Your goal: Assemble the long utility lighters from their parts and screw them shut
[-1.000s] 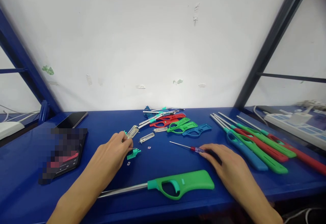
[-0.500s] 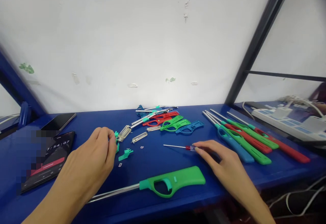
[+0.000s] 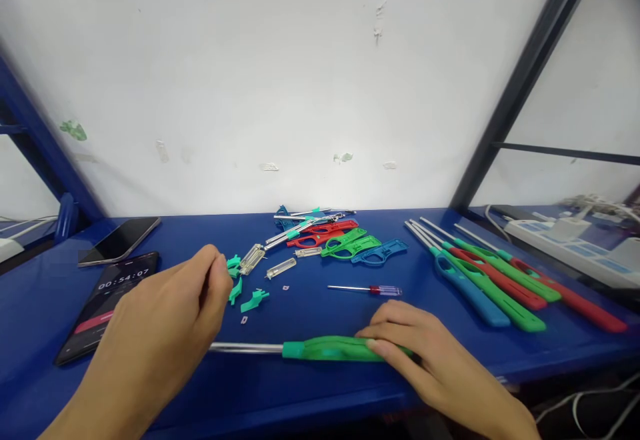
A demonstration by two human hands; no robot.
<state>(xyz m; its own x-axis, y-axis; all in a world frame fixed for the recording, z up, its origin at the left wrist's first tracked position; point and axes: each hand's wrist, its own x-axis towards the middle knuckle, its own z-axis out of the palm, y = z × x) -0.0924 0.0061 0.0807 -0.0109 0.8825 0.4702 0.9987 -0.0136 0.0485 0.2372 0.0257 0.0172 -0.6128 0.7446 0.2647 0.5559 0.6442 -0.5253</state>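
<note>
My right hand (image 3: 425, 357) is closed over the handle of a green long-nosed lighter (image 3: 325, 348), which is tipped on its edge near the front of the blue table (image 3: 325, 393). Its metal tube (image 3: 245, 347) points left. My left hand (image 3: 165, 323) hovers above the tube with thumb and fingers pinched on a small teal part (image 3: 233, 263). More teal bits (image 3: 253, 301) and clear metal-tipped inserts (image 3: 251, 258) lie just right of it. A small red-handled screwdriver (image 3: 367, 289) lies loose on the table beyond my right hand.
Two phones (image 3: 107, 303) (image 3: 119, 240) lie at the left. A heap of red, green and blue handle shells (image 3: 345, 241) sits mid-table. Several whole lighters (image 3: 490, 273) lie in a row at the right. A white power strip (image 3: 565, 243) lies beyond a dark frame post (image 3: 520, 87).
My right hand has let go of the screwdriver, come back toward me and gripped the green lighter, turning it on edge. My left hand has pulled back left from the small parts.
</note>
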